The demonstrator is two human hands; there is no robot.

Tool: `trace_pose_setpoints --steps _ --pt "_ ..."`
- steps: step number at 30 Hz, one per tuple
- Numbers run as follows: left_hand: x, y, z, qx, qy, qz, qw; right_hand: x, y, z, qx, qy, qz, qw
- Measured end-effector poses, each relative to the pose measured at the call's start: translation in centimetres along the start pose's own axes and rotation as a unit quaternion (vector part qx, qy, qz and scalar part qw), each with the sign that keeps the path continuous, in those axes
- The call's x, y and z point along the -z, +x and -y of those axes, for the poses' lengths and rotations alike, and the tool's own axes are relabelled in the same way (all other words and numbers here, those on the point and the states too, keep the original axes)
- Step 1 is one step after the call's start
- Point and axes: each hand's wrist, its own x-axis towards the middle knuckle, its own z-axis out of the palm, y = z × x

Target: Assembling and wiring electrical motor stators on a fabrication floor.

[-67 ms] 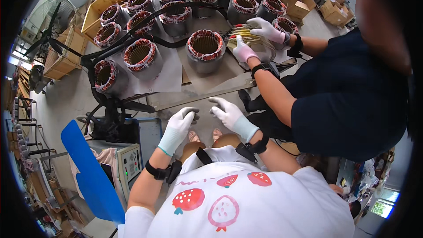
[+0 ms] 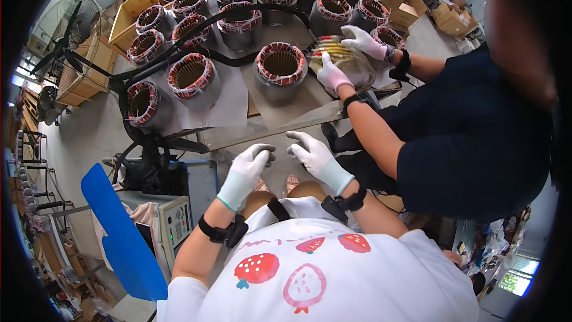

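Both of my hands wear white gloves with pale blue cuffs and hang in the air in front of my lap, short of the table. My left hand [image 2: 250, 167] has its fingers loosely bent, thumb out, holding nothing. Facing it across a small gap, my right hand [image 2: 313, 155] is also bare of any object, index finger and thumb apart. The nearest thing on the table is a motor stator [image 2: 280, 71], a grey cylinder with red-and-white laced windings. Beside it, a co-worker's gloved hands [image 2: 333, 74] handle a bundle of yellow and red-tipped wires [image 2: 332, 49].
Several more stators [image 2: 192, 77] stand on the table [image 2: 238, 134]. A black curved frame [image 2: 173, 53] crosses in front of them. A machine with a control panel [image 2: 177, 223] and a blue panel [image 2: 122, 232] are at my left. A co-worker [image 2: 476, 137] stands close at my right.
The view has shifted slightly. My hands stay almost where they were, and the co-worker's hands remain at the wires.
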Motion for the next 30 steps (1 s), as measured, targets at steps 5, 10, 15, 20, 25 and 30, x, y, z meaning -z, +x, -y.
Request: trace_pose_setpoints --steps 5,10,15,20,25,30 --pt "-1.0 1.3 -0.6 0.035 -0.04 0.073 0.996 -0.3 0.4 -0.5 -0.065 0.042 -0.024 0.997" --pt "0.0 2.2 0.0 0.068 -0.013 0.111 0.991 -2.1 0.7 -2.0 -0.056 0.06 -0.057 0.995" --pt "1.8 3.6 -0.1 0.021 -0.028 0.122 0.992 -3.6 1.5 -2.2 -0.061 0.078 -0.057 0.993" --pt "2.4 6.4 -2.9 0.002 0.031 0.118 0.992 -3.2 3.4 -1.2 -0.096 0.16 -0.078 0.979" --pt "1.1 11.4 -6.1 -0.285 0.343 -0.05 0.894 -1.6 7.4 -2.2 -0.136 0.335 -0.188 0.913" --pt "-1.2 18.9 -8.1 -0.425 0.54 -0.171 0.706 -0.1 15.2 -4.8 -0.114 0.425 -0.365 0.82"
